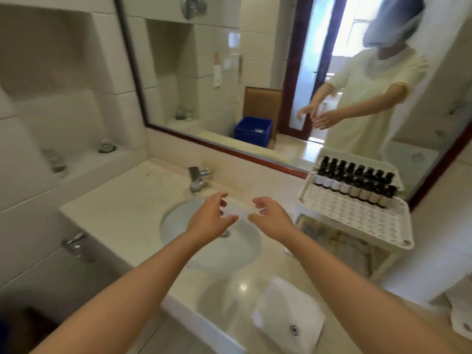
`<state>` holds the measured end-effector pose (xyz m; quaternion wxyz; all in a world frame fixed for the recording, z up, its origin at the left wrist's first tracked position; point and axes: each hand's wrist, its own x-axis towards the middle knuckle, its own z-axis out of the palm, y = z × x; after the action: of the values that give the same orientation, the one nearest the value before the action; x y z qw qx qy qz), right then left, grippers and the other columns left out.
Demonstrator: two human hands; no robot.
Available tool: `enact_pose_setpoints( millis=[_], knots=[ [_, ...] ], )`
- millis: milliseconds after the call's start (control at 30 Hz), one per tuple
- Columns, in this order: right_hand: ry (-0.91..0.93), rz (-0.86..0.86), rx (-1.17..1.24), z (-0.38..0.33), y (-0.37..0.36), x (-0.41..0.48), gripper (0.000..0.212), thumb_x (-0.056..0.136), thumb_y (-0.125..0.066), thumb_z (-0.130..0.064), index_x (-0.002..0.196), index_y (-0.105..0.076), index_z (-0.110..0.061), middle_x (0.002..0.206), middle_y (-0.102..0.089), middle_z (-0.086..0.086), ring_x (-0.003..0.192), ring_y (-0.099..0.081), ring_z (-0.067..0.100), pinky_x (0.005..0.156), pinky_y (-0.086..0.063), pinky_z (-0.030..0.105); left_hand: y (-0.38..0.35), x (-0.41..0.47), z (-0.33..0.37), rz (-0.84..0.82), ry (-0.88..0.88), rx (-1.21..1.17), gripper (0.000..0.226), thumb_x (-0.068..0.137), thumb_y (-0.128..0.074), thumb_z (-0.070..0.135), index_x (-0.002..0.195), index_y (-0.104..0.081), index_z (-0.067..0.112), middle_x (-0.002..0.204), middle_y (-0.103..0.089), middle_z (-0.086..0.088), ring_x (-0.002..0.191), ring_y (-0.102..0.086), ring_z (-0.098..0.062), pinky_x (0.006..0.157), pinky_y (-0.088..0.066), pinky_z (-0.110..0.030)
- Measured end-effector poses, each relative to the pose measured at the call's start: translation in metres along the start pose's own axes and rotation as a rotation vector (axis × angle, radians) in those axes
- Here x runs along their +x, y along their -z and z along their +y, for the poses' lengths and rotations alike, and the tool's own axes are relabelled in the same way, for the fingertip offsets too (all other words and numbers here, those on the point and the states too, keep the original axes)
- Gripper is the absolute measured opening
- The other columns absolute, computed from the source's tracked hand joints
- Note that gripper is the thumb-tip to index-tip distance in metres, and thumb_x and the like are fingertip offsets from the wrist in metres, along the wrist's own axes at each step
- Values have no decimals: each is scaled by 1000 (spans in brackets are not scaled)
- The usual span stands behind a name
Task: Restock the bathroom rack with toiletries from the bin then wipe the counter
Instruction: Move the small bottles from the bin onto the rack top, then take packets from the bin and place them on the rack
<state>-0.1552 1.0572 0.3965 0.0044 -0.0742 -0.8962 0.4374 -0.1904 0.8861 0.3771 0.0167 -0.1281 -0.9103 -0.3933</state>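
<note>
A: Right, both hands are out over the sink basin (178,221) and neither holds anything. The left hand (208,219) has its fingers (221,198) spread and loosely curled; the right hand (273,217) mirrors it, fingers (258,201) released as well.

B: Where do the toiletries stand?

A: A row of dark bottles (355,185) with pale labels lines the back edge of the white rack (357,221), which sits on the desk (122,208) to the right of the basin. Most of the top tray in front of them is bare. The blue bin (252,130) shows only in the mirror (209,72), so I judge it is behind the person, on the floor or a low ledge.

B: What could go wrong?

A: The bottles stand tight, shoulder to shoulder. A hand coming in from the left could clip the near end of the row, and one tipping bottle may knock the rest down or off the tray.

B: And the wipe?

A: The folded white towel (288,318) lies near the front edge of the desk. A forearm passing above it could drag it off. The tap (198,178) also stands at the back of the basin, so a wide sweep might catch on it. The picture is blurred, so I cannot tell what the lower shelf holds.
</note>
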Motion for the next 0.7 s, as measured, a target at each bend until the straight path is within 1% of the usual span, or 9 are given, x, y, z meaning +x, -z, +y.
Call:
enact_pose_setpoints(
  millis=[67,100,200,233,333,400,533,633,700],
  knots=[
    [32,-53,13,-20,-33,-10,51,88,-65,-21,136,-49,-17,134,-51,1,120,-53,18,83,-44,18,27,-25,-27,40,52,37,65,82,-69,42,138,-41,24,123,-52,7,95,-57,-9,81,-49,-26],
    [49,-87,21,-30,-50,-14,51,88,-65,-20,136,-49,-17,135,-51,1,121,-52,18,83,-46,17,41,-39,-41,52,87,55,64,83,-69,43,138,-42,24,123,-51,7,95,-57,-8,82,-49,-26],
    [117,-195,-2,-59,-102,-27,54,87,-65,-23,137,-47,-18,138,-49,1,122,-52,18,100,-46,35,83,-83,-80,103,187,94,62,84,-66,46,137,-44,24,128,-49,7,97,-57,-8,86,-50,-29],
    [140,-228,-20,-69,-119,-32,54,87,-65,-24,138,-47,-19,138,-49,1,122,-52,18,101,-44,35,96,-98,-92,125,218,99,60,84,-66,46,137,-44,25,129,-48,7,98,-57,-8,87,-50,-29],
    [219,-320,-40,-104,-170,-48,55,85,-65,-23,138,-47,-17,135,-51,3,119,-54,18,91,-43,26,134,-143,-125,202,324,110,57,85,-65,44,136,-45,27,130,-48,10,100,-55,-6,87,-46,-27],
    [279,-392,-55,-127,-204,-60,56,85,-66,-22,137,-48,-16,134,-52,5,117,-55,19,89,-42,25,158,-172,-145,246,384,128,58,84,-65,43,136,-46,26,130,-49,7,101,-54,-7,91,-46,-29],
    [396,-509,-91,-168,-266,-85,54,83,-67,-19,134,-51,-11,132,-55,8,117,-56,22,92,-45,28,199,-230,-176,320,491,132,60,85,-65,45,137,-45,25,132,-49,5,106,-56,-9,93,-50,-34],
    [447,-605,-84,-195,-310,-107,54,83,-69,-16,133,-52,-9,130,-56,5,116,-56,20,94,-41,23,224,-272,-199,371,577,133,60,85,-65,44,138,-45,23,131,-50,4,108,-55,-10,93,-50,-35],
    [472,-664,-87,-209,-337,-117,54,82,-69,-18,133,-52,-12,131,-57,6,114,-57,19,98,-43,27,237,-296,-215,414,638,118,61,86,-65,44,139,-44,23,131,-50,5,108,-55,-9,92,-51,-33]
  ],
)
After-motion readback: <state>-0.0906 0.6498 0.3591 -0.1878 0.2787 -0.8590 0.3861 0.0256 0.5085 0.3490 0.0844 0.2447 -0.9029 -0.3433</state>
